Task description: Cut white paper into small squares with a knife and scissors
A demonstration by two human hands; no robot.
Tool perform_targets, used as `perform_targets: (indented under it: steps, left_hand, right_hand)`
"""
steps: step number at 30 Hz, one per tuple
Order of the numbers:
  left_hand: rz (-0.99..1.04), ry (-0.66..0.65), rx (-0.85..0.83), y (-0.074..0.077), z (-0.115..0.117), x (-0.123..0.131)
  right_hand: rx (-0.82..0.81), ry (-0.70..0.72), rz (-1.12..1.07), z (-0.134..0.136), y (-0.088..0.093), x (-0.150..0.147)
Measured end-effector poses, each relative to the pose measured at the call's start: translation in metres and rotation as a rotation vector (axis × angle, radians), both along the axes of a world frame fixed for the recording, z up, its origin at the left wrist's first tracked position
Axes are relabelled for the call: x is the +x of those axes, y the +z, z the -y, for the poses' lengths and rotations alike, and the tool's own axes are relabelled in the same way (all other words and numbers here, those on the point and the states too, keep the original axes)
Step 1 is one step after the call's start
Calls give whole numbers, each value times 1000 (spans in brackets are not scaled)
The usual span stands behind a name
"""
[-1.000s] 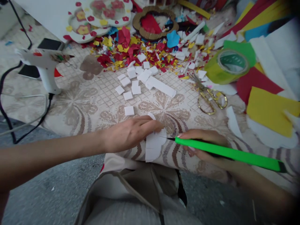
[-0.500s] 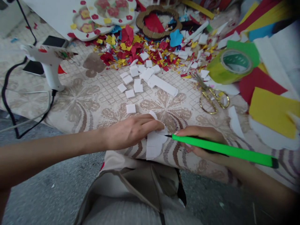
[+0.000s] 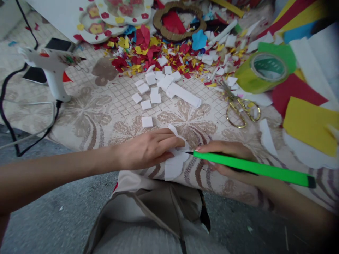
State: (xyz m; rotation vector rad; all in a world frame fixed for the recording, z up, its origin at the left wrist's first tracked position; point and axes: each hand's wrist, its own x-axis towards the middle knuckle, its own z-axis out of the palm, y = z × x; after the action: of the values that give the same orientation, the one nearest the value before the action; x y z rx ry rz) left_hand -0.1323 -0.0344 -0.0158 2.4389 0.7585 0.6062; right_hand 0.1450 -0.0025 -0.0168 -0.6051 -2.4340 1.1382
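A white foam piece (image 3: 174,167) with a scalloped right edge lies at the front edge of the cloth-covered table. My left hand (image 3: 148,148) presses it down with bent fingers, covering much of its left side. Thin lines run across the piece below my fingers. My right hand (image 3: 229,151) is closed around a green craft knife (image 3: 254,169), whose blade tip touches the foam right by my left fingertips. Just beyond my left hand sits a small white foam square (image 3: 147,122); several more squares (image 3: 146,104) lie farther back beside a white strip (image 3: 185,94).
Gold-handled scissors (image 3: 242,111) and a roll of yellow-green tape (image 3: 261,72) are at right, near coloured foam sheets (image 3: 309,123). A corded white glue gun (image 3: 54,72) stands at left. Red and yellow scraps (image 3: 156,58) and a brown scalloped frame (image 3: 160,26) cover the back.
The knife tip has shifted slightly left across the foam, closer under my left fingers. My left thumb shows a little more. The camera view has moved slightly.
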Motion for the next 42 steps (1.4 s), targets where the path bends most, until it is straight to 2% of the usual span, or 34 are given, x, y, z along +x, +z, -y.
perform_targets:
  steps: [8,31,34,38,42]
  left_hand:
    - [10,15,97,-6,2,1]
    - [-44,-3,122,-10,2,-1]
    - [-25,0,120,-11,3,-1]
    - [7,1,109,-12,3,-1]
    - [23,-2,110,-12,3,0]
  right_hand:
    - [88,38,4,-8,0,-5]
    - [-47,71,11,-16,-6,23]
    - [-154,23,9,-16,-9,37]
    - [-325,-137,-10,-10,-12,55]
    - [-334,-167,-75,1,-6,51]
